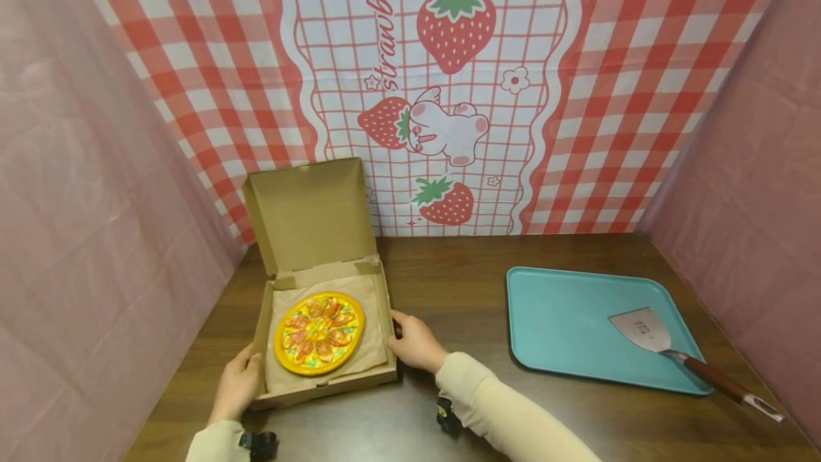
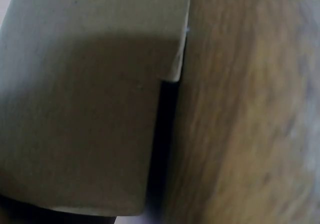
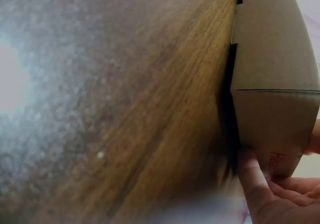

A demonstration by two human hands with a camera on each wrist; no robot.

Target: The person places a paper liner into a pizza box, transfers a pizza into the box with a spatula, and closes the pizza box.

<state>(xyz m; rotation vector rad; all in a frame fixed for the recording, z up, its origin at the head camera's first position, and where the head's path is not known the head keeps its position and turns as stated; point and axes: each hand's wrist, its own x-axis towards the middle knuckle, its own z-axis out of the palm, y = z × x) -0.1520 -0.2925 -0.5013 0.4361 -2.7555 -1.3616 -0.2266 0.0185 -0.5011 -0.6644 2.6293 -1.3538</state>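
Note:
An open cardboard pizza box (image 1: 328, 387) sits on the left of the table, its lid (image 1: 314, 216) raised against the backdrop. Inside, a round toy-like pizza (image 1: 318, 334) with a yellow rim lies on brown paper (image 1: 378, 341). My left hand (image 1: 236, 383) grips the box's left wall near the front corner. On the opposite side, my right hand (image 1: 417, 343) holds the right wall; the right wrist view shows its fingers (image 3: 254, 176) at the box's lower and upper edges. Only the box's cardboard (image 2: 85, 119) and the table show in the left wrist view; that hand is hidden there.
A teal tray (image 1: 558, 326) lies on the right of the wooden table (image 1: 449, 262). Across its right side rests a pizza server (image 1: 644, 330), with its brown handle (image 1: 712, 374) reaching past the tray's edge. A strawberry-print cloth (image 1: 455, 91) hangs behind, with pink cloth on both sides.

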